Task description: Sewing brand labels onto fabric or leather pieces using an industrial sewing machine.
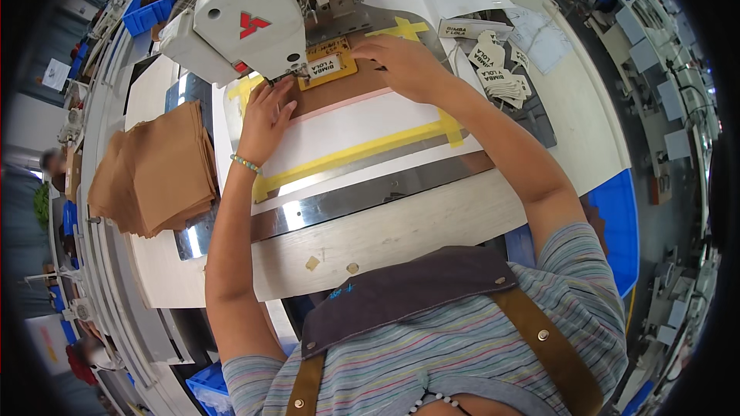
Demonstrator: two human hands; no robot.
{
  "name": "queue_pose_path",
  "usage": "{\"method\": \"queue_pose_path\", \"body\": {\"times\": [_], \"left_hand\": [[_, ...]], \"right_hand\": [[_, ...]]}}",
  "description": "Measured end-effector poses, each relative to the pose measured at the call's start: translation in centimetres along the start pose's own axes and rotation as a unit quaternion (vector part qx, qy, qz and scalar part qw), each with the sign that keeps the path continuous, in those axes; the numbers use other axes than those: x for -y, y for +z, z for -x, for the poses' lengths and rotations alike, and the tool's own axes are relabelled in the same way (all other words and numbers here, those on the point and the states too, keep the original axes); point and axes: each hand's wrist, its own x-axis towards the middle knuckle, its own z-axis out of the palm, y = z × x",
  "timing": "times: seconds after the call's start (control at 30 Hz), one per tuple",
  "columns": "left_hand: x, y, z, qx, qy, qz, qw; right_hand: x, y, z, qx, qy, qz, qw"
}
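Note:
A brown fabric or leather panel (pixel 317 102) lies under the head of a white sewing machine (pixel 248 9). On it sits a yellow template frame (pixel 351 69) around a cream label (pixel 324 66), close to the needle area. My left hand (pixel 266 119) rests with fingers apart on the panel's left end, beside the machine's foot. At the template's right side, my right hand (pixel 401 65) reaches over the panel with its fingers stretched out and slightly bent. It appears to touch the panel; its fingertips are partly hidden.
Brown panels (pixel 173 169) are stacked on the left. Several cream labels (pixel 501 81) lie in a pile on the right, near a white box (pixel 476 27). Yellow tape (pixel 354 156) borders the white sheet. A blue bin (pixel 623 223) stands by my right elbow.

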Motion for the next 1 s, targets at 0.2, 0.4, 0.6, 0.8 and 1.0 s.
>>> {"method": "queue_pose_path", "body": {"times": [0.2,0.4,0.6,0.8,1.0], "left_hand": [[0.1,1.7,-1.0,-0.001,0.009,-0.020,1.000],[-1.0,2.0,-1.0,-0.024,0.025,0.027,0.999],[-1.2,1.7,0.4,-0.028,-0.143,0.235,0.961],[-0.4,1.1,0.7,-0.025,-0.053,0.072,0.996],[-1.4,1.3,0.6,-0.033,0.085,-0.133,0.987]], "right_hand": [[-1.6,1.2,3.0,-0.085,-0.002,-0.023,0.996],[-1.2,1.7,2.7,-0.094,-0.040,-0.032,0.994],[-0.2,1.7,2.8,-0.100,-0.053,-0.083,0.990],[-0.4,1.4,2.9,-0.059,-0.048,-0.070,0.995],[-0.2,1.4,2.9,-0.059,-0.059,-0.068,0.994]]}}
